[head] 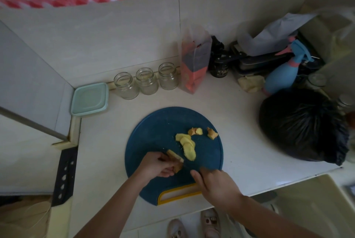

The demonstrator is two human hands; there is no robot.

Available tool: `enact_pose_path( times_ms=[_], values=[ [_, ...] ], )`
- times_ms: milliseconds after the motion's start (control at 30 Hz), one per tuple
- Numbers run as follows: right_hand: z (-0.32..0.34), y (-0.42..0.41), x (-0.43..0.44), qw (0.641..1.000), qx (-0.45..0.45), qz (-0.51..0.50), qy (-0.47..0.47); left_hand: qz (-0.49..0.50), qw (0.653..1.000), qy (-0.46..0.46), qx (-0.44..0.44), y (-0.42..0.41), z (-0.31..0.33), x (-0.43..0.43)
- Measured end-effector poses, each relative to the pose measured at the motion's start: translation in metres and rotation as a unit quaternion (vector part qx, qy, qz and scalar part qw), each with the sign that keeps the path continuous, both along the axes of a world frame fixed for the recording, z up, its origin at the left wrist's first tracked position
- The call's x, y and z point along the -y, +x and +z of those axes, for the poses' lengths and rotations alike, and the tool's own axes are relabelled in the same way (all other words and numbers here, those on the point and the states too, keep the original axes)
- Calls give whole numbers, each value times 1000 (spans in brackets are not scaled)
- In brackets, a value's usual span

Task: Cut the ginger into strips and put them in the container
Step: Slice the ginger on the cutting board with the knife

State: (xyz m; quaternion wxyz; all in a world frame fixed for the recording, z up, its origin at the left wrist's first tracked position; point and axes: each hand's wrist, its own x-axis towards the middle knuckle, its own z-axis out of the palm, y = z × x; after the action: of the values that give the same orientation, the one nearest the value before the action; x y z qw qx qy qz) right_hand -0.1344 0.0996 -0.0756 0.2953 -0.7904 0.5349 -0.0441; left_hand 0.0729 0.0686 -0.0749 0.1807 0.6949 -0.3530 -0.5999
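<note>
A round blue cutting board [153, 134] with a yellow handle lies on the counter. My left hand [156, 164] grips a piece of ginger [175, 159] near the board's front left. My right hand [215, 184] is curled round a knife handle beside it; the dark blade [199, 168] is hard to see against the board. A row of pale ginger slices [187, 145] lies in the board's middle. Two peel scraps [203, 132] sit further back. A lidded pale green container [89, 99] stands at the back left corner.
Three empty glass jars [146, 80] stand in a row behind the board. A clear bag [194, 61], a dark jar, a blue spray bottle [284, 72] and a black bin bag [303, 126] crowd the right side. The counter edge runs just under my wrists.
</note>
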Motion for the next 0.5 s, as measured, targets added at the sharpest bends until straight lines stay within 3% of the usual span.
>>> enact_pose_path(
  times_ms=[300,500],
  values=[
    [-1,2,-6,999,-30,11,-9,-7,1000,11,-10,0,0,3],
    [7,9,1,998,-17,-2,58,-58,998,-12,0,2,-2,7]
  ],
)
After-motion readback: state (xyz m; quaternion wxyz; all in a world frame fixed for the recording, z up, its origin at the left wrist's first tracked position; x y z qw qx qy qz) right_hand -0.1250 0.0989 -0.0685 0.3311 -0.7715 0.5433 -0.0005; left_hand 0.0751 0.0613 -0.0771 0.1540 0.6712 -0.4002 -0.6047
